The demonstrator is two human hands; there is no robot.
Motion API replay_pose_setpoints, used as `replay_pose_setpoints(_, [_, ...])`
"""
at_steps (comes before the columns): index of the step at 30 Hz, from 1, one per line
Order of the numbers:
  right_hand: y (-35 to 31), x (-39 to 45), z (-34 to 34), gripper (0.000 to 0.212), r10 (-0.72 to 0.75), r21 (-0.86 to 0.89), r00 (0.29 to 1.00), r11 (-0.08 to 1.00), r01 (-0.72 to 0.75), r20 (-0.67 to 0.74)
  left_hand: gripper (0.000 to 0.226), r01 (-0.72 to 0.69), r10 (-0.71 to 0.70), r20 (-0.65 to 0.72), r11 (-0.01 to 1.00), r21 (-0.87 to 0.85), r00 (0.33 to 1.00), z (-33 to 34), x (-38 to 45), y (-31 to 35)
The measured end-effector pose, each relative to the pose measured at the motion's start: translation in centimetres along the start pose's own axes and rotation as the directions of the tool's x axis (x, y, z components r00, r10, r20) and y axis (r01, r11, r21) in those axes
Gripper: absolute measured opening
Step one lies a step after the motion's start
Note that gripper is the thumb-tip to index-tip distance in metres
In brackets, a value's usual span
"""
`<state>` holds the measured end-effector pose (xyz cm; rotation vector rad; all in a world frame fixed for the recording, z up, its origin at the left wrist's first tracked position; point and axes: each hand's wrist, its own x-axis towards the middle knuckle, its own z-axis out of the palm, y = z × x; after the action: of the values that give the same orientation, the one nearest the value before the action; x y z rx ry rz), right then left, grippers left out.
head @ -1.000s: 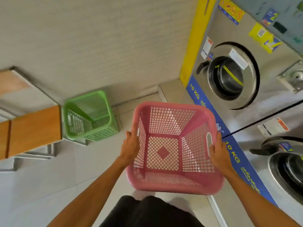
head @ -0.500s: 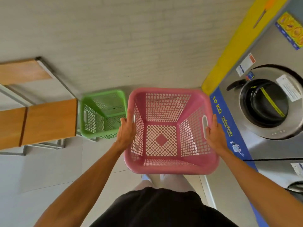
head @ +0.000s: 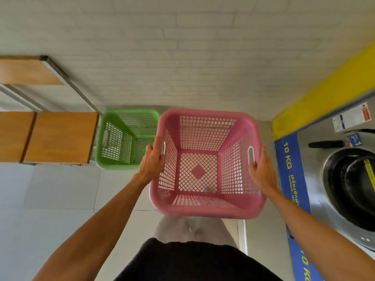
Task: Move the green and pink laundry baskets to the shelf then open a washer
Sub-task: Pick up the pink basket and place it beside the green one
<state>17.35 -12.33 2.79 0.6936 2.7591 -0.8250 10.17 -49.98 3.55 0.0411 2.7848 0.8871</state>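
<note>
Two bare forearms, no sleeves, watch or rings visible. Left hand (head: pixel 151 161) and right hand (head: pixel 261 171) ungloved. Black shirt (head: pixel 192 260) fills lower frame. Pale grey trousers (head: pixel 194 230) show just below shirt hem.

Single head-worn wide-angle view, looking steeply down and forward. Close over the pink basket (head: pixel 205 207) held at arm's length; floor, wall and washer (head: pixel 345 179) at the edges.

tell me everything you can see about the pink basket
The pink basket is a square, plastic-looking laundry basket with lattice walls, a mesh floor with a solid diamond at its centre, a rounded rim and slot handles. It is empty, upright and held above the floor: the left hand and right hand grip its opposite sides.
</note>
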Motion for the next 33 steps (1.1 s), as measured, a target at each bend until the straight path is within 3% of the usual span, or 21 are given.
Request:
replay_pose_setpoints(4, [0.7, 5.2, 2.8, 0.081, -0.021, -0.029, 0.996, 0.999, 0.024, 0.085, 0.085, 0.047, -0.047, 0.030, 0.999, 0.018, 0.998, 2.8, 4.2, -2.7])
replay_pose_setpoints(11, [4.3, 14.8, 12.1, 0.082, -0.032, -0.125, 0.991, 0.991, 0.049, 0.134, 0.086, 0.128, -0.134, 0.121, 0.990, 0.053, 0.984, 12.9, 11.7, -10.2])
replay_pose_setpoints(17, [6.8, 22.0, 19.9, 0.076, -0.032, -0.094, 0.978, 0.994, 0.052, 0.206, 0.099, 0.135, -0.146, 0.147, 0.988, 0.080, 0.978, 20.8, 16.9, -16.4])
replay_pose_setpoints(24, [8.8, 26.3, 25.5, 0.085, 0.008, -0.102, 0.979, 0.995, 0.013, 0.203, 0.099, 0.153, -0.154, 0.180, 0.988, 0.019, 0.972, 23.7, 22.2, -19.1])
replay_pose_setpoints(33, [9.2, 28.3, 27.4, 0.092, -0.009, -0.129, 0.981, 0.991, 0.035, 0.192, 0.103, 0.150, -0.158, 0.198, 0.987, 0.053, 0.967, 25.2, 24.3, -20.9])
